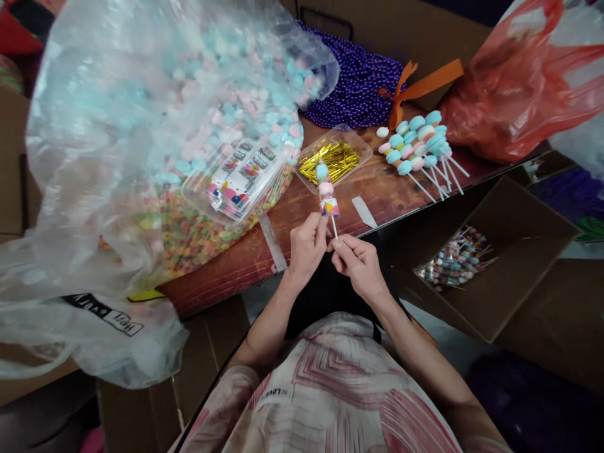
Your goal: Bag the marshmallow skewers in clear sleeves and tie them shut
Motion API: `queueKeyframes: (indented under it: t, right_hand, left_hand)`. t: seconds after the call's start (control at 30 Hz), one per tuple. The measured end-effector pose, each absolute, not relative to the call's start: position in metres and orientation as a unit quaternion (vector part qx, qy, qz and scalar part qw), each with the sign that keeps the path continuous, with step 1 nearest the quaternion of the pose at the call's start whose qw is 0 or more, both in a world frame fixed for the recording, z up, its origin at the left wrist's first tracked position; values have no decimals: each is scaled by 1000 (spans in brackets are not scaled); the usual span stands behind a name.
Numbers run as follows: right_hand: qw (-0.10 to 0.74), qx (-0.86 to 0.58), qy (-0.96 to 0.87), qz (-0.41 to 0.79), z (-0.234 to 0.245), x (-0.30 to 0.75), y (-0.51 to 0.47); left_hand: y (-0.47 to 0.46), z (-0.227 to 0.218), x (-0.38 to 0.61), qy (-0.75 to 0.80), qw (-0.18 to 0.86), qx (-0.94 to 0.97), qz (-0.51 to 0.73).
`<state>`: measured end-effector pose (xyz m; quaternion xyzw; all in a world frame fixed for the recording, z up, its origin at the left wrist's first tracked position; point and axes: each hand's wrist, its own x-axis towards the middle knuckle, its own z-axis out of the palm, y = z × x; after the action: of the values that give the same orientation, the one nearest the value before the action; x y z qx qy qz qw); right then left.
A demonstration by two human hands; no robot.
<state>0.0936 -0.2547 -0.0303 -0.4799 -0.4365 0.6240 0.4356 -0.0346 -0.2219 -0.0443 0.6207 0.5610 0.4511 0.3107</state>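
Note:
A candy skewer (pixel 325 187) stands nearly upright in front of me, pastel pieces on a white stick, inside what looks like a clear wrapper with a colourful label (pixel 329 207). My left hand (pixel 306 242) is closed, its fingertips pinching at the wrapper's lower edge just under the label. Lower down, my right hand (pixel 357 259) pinches the white stick between thumb and fingers. Behind the skewer lies a clear tray of gold twist ties (pixel 336 161). To its left, a clear plastic box (pixel 236 179) holds printed labels.
Large clear bags of pastel candies (pixel 236 104) and ring-shaped candies (pixel 202 242) fill the left. Several unwrapped candy skewers (pixel 418 145) lie at the right, near purple beads (pixel 353 82) and a red plastic bag (pixel 509 94). A cardboard box (pixel 514 251) below holds wrapped skewers (pixel 457 259).

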Motion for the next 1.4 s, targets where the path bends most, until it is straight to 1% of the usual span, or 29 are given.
queueKeyframes:
  t: [0.07,0.13,0.2,0.27,0.33,0.43,0.5,0.6,0.73,0.87,1.07,1.23,1.3,1.33,1.4]
  right_hand:
    - [453,-477,-419,626,-32,93,-253]
    - [463,-477,-420,617,-32,94,-250]
    - [460,-483,-446,597,-30,95,-248]
    - [453,-497,-490,554,-28,96,-248]
    - [447,-517,-539,493,-25,97,-248]
    - [436,-542,-591,409,-25,95,-250]
    - [424,-549,-616,374,-27,93,-251]
    - [410,-549,-646,337,-33,89,-253]
    - [403,-549,-661,316,-38,86,-254]
    - [401,-545,-644,356,-39,87,-252]
    - [419,-526,-558,486,-31,82,-243]
    - [446,-482,-413,631,-19,71,-229]
    - [431,-452,-382,682,-12,67,-224]
    - [408,-436,-393,699,-8,67,-220]
    - [341,-412,-481,694,1,69,-210]
  left_hand:
    - [-222,-44,-38,521,274,686,428]
    - [-221,-44,-45,475,269,734,405]
    - [-221,-43,-54,444,298,751,388]
    - [-222,-43,-61,430,350,736,388]
    - [-223,-44,-65,440,423,674,415]
    - [-223,-45,-61,485,546,476,490]
    - [-220,-43,-53,482,602,362,523]
    - [-214,-36,-41,452,652,320,518]
    - [-213,-29,-32,433,687,289,507]
    - [-216,-31,-32,418,693,290,512]
    - [-220,-36,-34,424,662,292,545]
    - [-224,-28,-39,406,644,325,562]
    - [-223,-22,-47,385,655,324,564]
    - [-223,-19,-50,376,662,315,567]
    - [-220,-15,-57,362,665,284,588]
